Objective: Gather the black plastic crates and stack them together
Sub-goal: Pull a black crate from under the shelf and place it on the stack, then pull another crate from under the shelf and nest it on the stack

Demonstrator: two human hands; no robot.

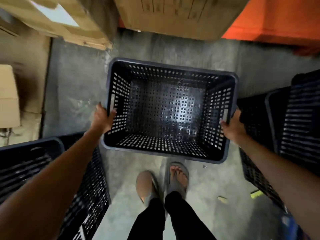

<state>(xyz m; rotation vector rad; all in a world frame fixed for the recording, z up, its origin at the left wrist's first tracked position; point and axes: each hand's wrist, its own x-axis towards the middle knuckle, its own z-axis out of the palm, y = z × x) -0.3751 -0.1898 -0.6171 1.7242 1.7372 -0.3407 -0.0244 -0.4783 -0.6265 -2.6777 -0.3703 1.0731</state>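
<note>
An empty black plastic crate with perforated walls hangs in front of me above the concrete floor, its open top facing up. My left hand grips its left wall at the handle slot. On the opposite side my right hand grips the right handle slot. A second black crate stands at my lower left, under my left forearm. More black crates stand stacked at the right, beside my right arm.
Cardboard boxes crowd the far left and top centre. An orange block sits at the top right. My two feet in grey sandals stand on the grey concrete floor. Small scraps lie at lower right.
</note>
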